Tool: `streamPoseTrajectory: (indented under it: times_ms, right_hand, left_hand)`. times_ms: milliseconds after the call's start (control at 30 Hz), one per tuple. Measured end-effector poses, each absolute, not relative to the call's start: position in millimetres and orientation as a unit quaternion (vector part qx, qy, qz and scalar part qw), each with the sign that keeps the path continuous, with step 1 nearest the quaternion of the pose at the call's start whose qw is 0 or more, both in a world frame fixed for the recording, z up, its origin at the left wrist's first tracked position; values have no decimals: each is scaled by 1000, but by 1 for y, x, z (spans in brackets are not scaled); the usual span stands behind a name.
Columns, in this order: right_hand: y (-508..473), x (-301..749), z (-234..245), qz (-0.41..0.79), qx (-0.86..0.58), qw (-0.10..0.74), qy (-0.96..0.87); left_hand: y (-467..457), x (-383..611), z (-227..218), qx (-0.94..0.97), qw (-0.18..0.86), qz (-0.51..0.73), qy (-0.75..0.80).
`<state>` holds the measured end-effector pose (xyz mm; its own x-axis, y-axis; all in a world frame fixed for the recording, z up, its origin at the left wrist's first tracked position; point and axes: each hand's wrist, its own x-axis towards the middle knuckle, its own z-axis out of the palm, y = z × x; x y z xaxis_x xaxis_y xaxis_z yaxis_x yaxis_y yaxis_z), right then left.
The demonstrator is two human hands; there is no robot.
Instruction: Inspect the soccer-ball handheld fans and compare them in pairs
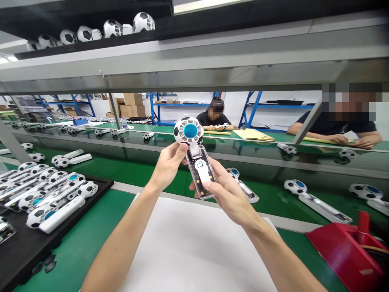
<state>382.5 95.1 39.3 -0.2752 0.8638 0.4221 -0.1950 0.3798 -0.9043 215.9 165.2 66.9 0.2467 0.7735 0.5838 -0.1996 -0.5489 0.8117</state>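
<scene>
While my left grip clasps the soccer-ball device at its round head, my right grip holds its transparent handle.

No text, label, brand, number or sign can be read in this workshop scene. At the centre of the dial, pale specks dot the dark board inside a football-headed device, too small to make out as letters or figures. Toward four o'clock, a light patch sits on a red object, its surface showing nothing legible. At three o'clock, a small pale mark on a seated worker's dark shirt is likewise too small to decipher. Toward ten o'clock, stacked cartons stand too far off for any print to be read.
</scene>
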Motion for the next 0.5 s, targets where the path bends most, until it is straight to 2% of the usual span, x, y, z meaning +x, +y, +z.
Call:
streamPoseTrajectory:
  times_ms: [500]
  right_hand:
    - [96, 383, 44, 497, -292, 562, -593]
  left_hand:
    - [165, 217, 65, 672, 393, 587, 224]
